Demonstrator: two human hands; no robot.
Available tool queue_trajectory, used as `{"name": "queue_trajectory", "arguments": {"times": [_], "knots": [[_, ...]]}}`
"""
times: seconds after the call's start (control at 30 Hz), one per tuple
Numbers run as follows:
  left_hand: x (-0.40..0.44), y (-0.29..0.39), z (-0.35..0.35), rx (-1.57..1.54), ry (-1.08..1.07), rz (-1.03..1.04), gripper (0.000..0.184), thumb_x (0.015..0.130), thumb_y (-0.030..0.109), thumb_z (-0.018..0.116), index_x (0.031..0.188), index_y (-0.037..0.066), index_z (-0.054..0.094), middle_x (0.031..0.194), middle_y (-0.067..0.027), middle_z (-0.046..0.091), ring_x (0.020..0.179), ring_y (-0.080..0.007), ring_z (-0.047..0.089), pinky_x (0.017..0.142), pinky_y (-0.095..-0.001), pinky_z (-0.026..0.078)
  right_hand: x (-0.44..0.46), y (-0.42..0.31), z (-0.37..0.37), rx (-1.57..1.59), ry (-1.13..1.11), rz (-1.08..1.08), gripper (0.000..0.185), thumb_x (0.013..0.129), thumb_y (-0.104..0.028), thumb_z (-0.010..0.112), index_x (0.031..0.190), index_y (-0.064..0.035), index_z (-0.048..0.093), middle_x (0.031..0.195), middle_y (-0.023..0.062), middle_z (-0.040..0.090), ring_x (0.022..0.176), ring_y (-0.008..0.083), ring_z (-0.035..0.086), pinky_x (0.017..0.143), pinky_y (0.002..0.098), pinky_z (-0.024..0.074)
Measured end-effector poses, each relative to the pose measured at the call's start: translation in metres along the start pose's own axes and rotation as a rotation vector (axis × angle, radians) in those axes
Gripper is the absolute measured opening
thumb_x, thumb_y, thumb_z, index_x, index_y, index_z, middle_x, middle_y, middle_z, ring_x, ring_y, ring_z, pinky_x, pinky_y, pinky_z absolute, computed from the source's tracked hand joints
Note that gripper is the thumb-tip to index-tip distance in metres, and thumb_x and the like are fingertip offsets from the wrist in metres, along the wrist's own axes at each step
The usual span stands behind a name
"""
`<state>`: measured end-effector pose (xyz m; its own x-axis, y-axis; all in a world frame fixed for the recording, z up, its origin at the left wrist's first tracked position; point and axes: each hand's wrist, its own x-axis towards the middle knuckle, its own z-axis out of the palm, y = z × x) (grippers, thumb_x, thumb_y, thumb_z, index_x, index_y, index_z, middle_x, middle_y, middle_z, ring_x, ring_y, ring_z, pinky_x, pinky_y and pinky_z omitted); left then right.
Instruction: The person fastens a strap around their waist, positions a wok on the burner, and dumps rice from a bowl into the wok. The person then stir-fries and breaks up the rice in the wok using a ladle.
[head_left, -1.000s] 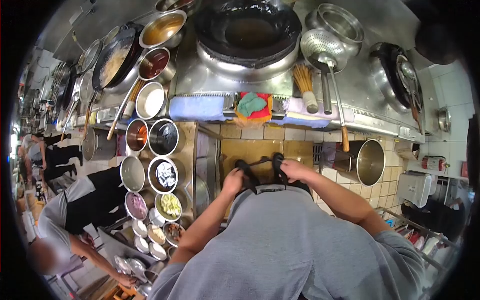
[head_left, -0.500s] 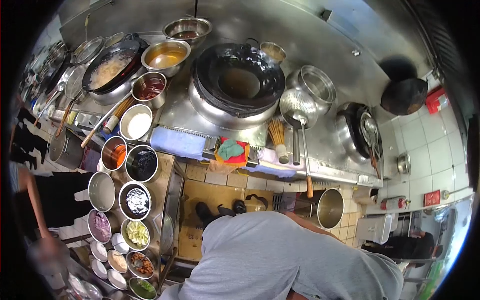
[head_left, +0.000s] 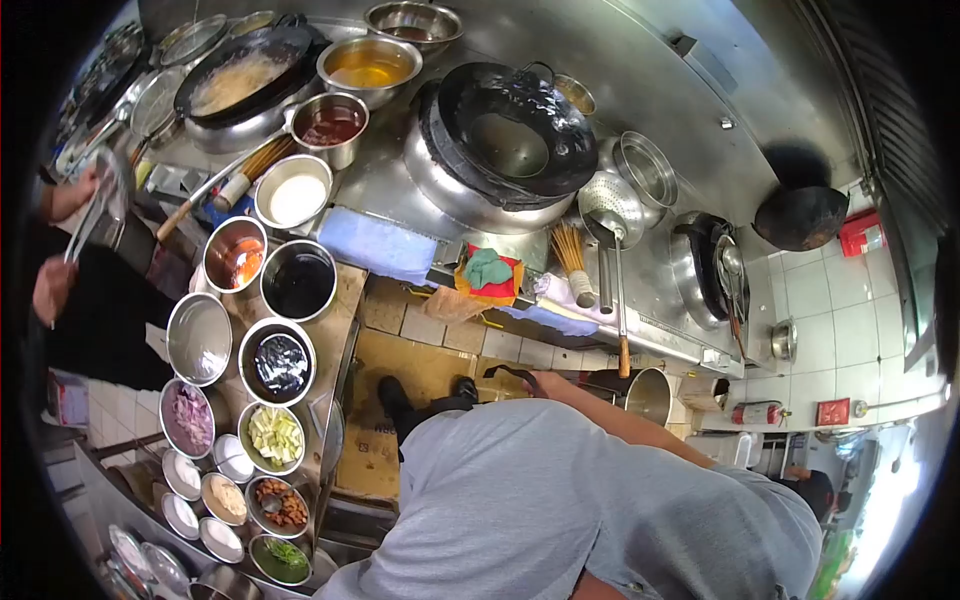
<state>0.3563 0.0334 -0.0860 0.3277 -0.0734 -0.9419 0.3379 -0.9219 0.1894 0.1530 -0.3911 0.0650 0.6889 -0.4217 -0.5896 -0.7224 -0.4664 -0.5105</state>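
Observation:
My right hand (head_left: 545, 384) reaches out in front of my grey shirt (head_left: 500, 490), its fingers closed round a black strap (head_left: 508, 371) that makes a small loop. Below the strap are my dark shoes (head_left: 395, 398) on a flattened cardboard sheet (head_left: 385, 350). My left hand is out of view, hidden behind my body or below the frame. Nearest to my right arm, past the forearm, stands a deep metal pot (head_left: 650, 396).
The stove bears a large wok (head_left: 515, 145), a perforated ladle (head_left: 612, 205) and a bamboo brush (head_left: 572, 262). A cart at left holds metal pots of sauces (head_left: 278, 362) and bowls of chopped vegetables (head_left: 275, 438). A co-worker's hands (head_left: 55, 288) hold tongs at far left.
My right forearm and hand have come into view with the black strap raised. The camera view has shifted. At left, the co-worker's hands have come up with tongs.

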Motion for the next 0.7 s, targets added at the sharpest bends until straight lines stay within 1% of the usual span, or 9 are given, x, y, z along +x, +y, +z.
{"name": "queue_trajectory", "arguments": {"times": [0.1, 0.13, 0.23, 0.3, 0.5, 0.57, 0.6, 0.63, 0.7], "knots": [[0.0, -0.009, -0.001, -0.024, -0.007, -0.017, 0.048, 0.094, 0.043, 0.049, 0.11, 0.001, 0.064, 0.099, -0.0156, 0.069, 0.085, -0.0311, 0.066, 0.074, -0.0446, 0.051, 0.003, 0.024, 0.037, 0.073, -0.076, -0.007, 0.025, 0.089, -0.031, 0.058, 0.098, -0.0083, 0.058, 0.088, 0.0111, 0.067, 0.087, 0.0274, 0.066, 0.071, 0.0379, 0.0501], [-0.002, -0.014, -0.002, -0.032, -0.005, -0.02, 0.047, 0.094, 0.042, 0.049, 0.11, 0.001, 0.064, 0.098, -0.0154, 0.069, 0.085, -0.0308, 0.066, 0.073, -0.0445, 0.051, 0.004, 0.024, 0.039, -0.027, -0.147, 0.069, 0.027, 0.088, -0.034, 0.06, 0.101, -0.0101, 0.059, 0.093, 0.0136, 0.067, 0.092, 0.0286, 0.066, 0.074, 0.0393, 0.0499], [-0.003, -0.027, -0.001, -0.04, -0.02, -0.03, 0.046, 0.094, 0.042, 0.049, 0.109, 0.001, 0.065, 0.097, -0.0147, 0.069, 0.084, -0.0301, 0.066, 0.073, -0.0441, 0.051, -0.011, -0.013, 0.029, -0.102, -0.111, 0.129, 0.027, 0.085, -0.035, 0.062, 0.092, -0.0089, 0.063, 0.088, 0.0161, 0.067, 0.086, 0.0348, 0.065, 0.075, 0.0411, 0.0505], [-0.004, -0.033, 0.0, -0.044, -0.023, -0.038, 0.045, 0.093, 0.041, 0.05, 0.108, 0.002, 0.065, 0.097, -0.0142, 0.07, 0.083, -0.0297, 0.066, 0.072, -0.0439, 0.051, -0.009, -0.004, 0.033, -0.089, -0.057, 0.015, 0.025, 0.088, -0.033, 0.057, 0.087, -0.0086, 0.062, 0.085, 0.0155, 0.067, 0.084, 0.037, 0.065, 0.072, 0.0434, 0.0506], [-0.01, -0.045, -0.006, -0.049, -0.031, -0.059, 0.042, 0.093, 0.04, 0.051, 0.105, 0.003, 0.067, 0.095, -0.0129, 0.07, 0.081, -0.0282, 0.067, 0.071, -0.0431, 0.051, 0.0, -0.042, 0.015, -0.085, -0.071, 0.186, 0.021, 0.091, -0.022, 0.047, 0.09, -0.0072, 0.062, 0.084, 0.0194, 0.065, 0.085, 0.0384, 0.064, 0.072, 0.0453, 0.0497], [-0.012, -0.05, -0.011, -0.045, -0.032, -0.062, 0.042, 0.093, 0.04, 0.052, 0.105, 0.003, 0.067, 0.094, -0.0124, 0.07, 0.08, -0.0278, 0.067, 0.07, -0.0429, 0.051, -0.002, -0.053, 0.015, -0.088, -0.078, 0.104, 0.022, 0.09, -0.023, 0.048, 0.093, -0.0069, 0.062, 0.086, 0.0209, 0.065, 0.086, 0.0392, 0.064, 0.073, 0.0451, 0.0498], [-0.011, -0.051, -0.014, -0.037, -0.029, -0.065, 0.041, 0.093, 0.04, 0.052, 0.104, 0.003, 0.067, 0.094, -0.0122, 0.071, 0.08, -0.0275, 0.067, 0.07, -0.0428, 0.051, -0.002, -0.054, 0.02, 0.019, -0.047, 0.062, 0.018, 0.086, -0.024, 0.059, 0.091, -0.0068, 0.058, 0.076, 0.0127, 0.063, 0.074, 0.0319, 0.064, 0.066, 0.0392, 0.0493], [-0.011, -0.053, -0.017, -0.033, -0.028, -0.063, 0.041, 0.093, 0.039, 0.052, 0.104, 0.003, 0.068, 0.094, -0.012, 0.071, 0.08, -0.0273, 0.067, 0.07, -0.0426, 0.051, -0.004, -0.055, 0.026, 0.032, -0.047, 0.062, 0.018, 0.086, -0.024, 0.059, 0.091, -0.0068, 0.058, 0.076, 0.0127, 0.063, 0.074, 0.0319, 0.064, 0.066, 0.0392, 0.0493], [-0.008, -0.049, -0.024, -0.019, -0.029, -0.056, 0.04, 0.092, 0.039, 0.053, 0.103, 0.004, 0.068, 0.093, -0.0115, 0.071, 0.079, -0.0268, 0.067, 0.069, -0.0424, 0.052, -0.001, -0.052, 0.025, -0.147, -0.138, -0.042, 0.022, 0.083, -0.026, 0.062, 0.093, -0.0076, 0.056, 0.079, 0.0134, 0.061, 0.075, 0.0334, 0.063, 0.066, 0.0402, 0.0493]]}}
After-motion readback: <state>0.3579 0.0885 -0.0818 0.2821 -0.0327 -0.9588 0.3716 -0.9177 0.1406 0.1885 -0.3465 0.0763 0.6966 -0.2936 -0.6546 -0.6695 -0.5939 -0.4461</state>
